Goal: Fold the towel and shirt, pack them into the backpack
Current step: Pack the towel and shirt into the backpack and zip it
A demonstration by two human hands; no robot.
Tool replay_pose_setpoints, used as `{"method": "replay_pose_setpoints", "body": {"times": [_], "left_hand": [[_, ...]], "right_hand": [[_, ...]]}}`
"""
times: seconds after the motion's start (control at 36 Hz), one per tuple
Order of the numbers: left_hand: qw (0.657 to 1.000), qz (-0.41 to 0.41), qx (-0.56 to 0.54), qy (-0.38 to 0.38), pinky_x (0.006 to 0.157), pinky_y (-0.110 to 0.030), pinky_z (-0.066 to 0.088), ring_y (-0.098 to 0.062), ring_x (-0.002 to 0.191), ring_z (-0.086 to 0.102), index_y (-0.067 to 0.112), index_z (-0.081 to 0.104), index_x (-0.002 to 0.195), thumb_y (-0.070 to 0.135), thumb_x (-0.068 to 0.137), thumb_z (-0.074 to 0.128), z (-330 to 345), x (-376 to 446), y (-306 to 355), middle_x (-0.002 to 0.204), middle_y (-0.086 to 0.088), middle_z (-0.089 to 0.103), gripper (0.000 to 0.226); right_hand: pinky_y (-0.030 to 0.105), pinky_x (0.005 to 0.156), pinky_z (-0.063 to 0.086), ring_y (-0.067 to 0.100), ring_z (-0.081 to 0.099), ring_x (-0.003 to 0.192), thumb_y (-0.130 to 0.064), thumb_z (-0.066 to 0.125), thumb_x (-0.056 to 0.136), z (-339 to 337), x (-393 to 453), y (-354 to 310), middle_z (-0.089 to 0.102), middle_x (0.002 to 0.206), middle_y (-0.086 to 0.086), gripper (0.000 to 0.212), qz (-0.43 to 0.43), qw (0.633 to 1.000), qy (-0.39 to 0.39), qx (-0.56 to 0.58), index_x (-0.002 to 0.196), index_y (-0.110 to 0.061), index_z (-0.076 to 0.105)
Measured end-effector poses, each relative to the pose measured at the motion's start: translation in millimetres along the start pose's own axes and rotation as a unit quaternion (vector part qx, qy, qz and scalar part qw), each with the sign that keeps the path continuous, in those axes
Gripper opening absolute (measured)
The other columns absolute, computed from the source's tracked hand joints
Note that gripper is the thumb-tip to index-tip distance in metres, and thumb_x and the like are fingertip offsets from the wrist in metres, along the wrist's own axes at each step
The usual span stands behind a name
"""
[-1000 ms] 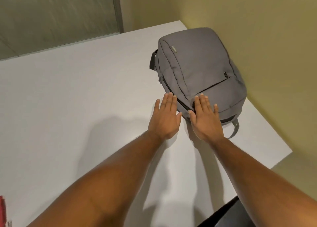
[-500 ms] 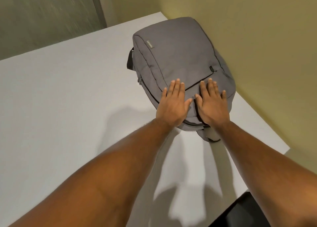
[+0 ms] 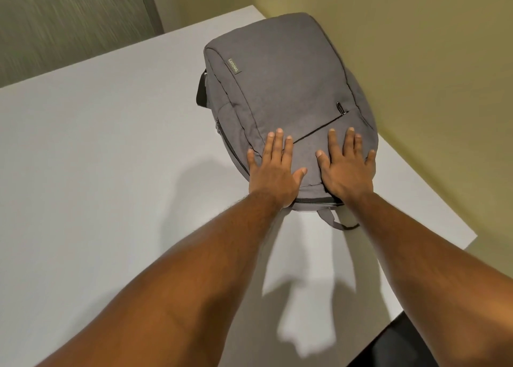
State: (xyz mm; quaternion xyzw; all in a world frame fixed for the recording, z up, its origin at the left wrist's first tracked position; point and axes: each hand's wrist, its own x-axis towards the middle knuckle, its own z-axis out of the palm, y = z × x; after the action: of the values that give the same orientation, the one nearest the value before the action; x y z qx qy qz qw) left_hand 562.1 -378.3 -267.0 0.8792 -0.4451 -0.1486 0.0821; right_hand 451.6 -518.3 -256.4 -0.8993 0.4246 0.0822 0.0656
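Observation:
A grey backpack (image 3: pixel 283 89) lies flat on the white table (image 3: pixel 97 172), front side up, near the table's right edge. Its zips look closed. My left hand (image 3: pixel 273 169) rests flat on the near left part of the backpack, fingers straight. My right hand (image 3: pixel 345 166) lies flat on the near right part, fingers spread over the front pocket. Neither hand holds anything. No towel or shirt is in view.
A yellow-green wall (image 3: pixel 416 61) runs close along the table's right side. A grey panel (image 3: pixel 69 19) stands behind the table's far edge. The backpack's top loop (image 3: pixel 337 222) sticks out toward me. A dark object (image 3: pixel 402 344) shows at the bottom right.
Both hands have moved forward from the backpack's near edge onto its front and now lie flat on it, a little further apart. The view has shifted slightly.

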Motion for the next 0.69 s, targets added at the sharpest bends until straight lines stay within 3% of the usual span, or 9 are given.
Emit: {"method": "replay_pose_setpoints", "body": {"times": [0.69], "left_hand": [[1.000,0.027,0.004,-0.006,0.124,-0.060,-0.005,-0.017,0.154,-0.025,0.024,-0.014,0.162,0.061,0.105,0.012,3,-66,-68,0.168,0.003,-0.028,0.073]], "right_hand": [[0.059,0.126,-0.005,0.033,-0.016,0.159,-0.075,0.000,0.097,23,-82,-61,-0.020,0.172,0.012,0.075,-0.018,0.999,-0.024,-0.014,0.161,-0.040,-0.020]]}}
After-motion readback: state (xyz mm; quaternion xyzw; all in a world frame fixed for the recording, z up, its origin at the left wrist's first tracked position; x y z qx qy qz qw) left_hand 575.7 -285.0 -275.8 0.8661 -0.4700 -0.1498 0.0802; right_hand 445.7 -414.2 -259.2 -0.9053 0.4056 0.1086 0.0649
